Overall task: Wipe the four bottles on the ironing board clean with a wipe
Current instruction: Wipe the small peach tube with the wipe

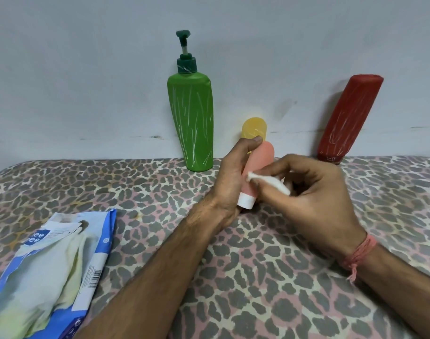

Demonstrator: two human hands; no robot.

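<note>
1. While the left hand [229, 177] grips the pink bottle [259, 165] cap-down above the ironing board [258, 277], its fingers are wrapped round the far side of the tube and the thumb tip rests near the bottle's rounded upper end.
2. The pink bottle's white cap [245, 200] points down and toward the camera, just above the board's leopard-print cover; I cannot tell whether it touches the cover.
3. The right hand [314, 199] is pinched shut on a folded white wipe [267, 181], with the wipe's free end pressed against the lower side of the pink bottle.
4. A pink thread band [358, 253] circles the right wrist, and a loose end hangs from it.
5. The green pump bottle [192, 123] stands upright at the back of the board, against the grey wall [86, 69], to the left of both hands; white streaks run down its body.
6. The yellow bottle [254, 129] stands directly behind the pink one, partly hidden by it and by the left thumb, with only its top showing.
7. The red bottle [348, 118] stands cap-down at the back right, tilted in the wide-angle view with its upper end toward the wall, well apart from the hands; it too carries white streaks.
8. A blue and white wipes pack [52, 272] lies flat on the near left of the board, well apart from all four bottles, its flap peeled back.
</note>
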